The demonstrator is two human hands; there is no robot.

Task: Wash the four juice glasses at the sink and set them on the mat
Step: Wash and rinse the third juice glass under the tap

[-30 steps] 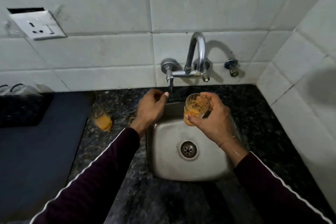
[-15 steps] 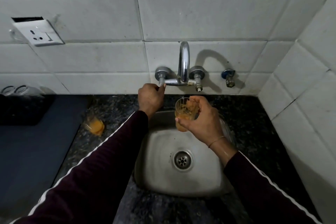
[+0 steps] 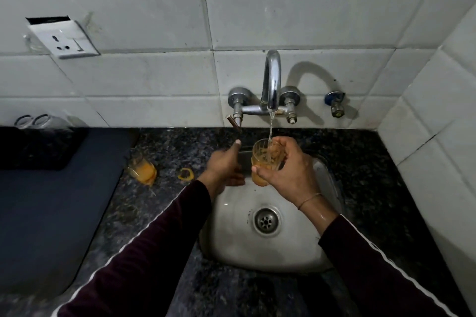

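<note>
Your right hand (image 3: 288, 175) has its grip closed around 1 juice glass (image 3: 266, 162) under the tap's (image 3: 271, 85) stream above the sink's (image 3: 329, 188) back edge, your left hand (image 3: 224, 167) hangs loosely open and empty, 1 more orange-stained glass (image 3: 143, 170) lies on the tabletop (image 3: 159, 203) by the mat (image 3: 51, 201), and no writing is readable.

Two bare hands reaching forward from dark maroon sleeves with white side stripes. Left hand (image 3: 224, 168) empty — fingers loosely extended, index pointing up and ahead. Right hand (image 3: 288, 170) curled closed around a glass (image 3: 265, 161) — wrist wet, thin bracelet on it.
</note>
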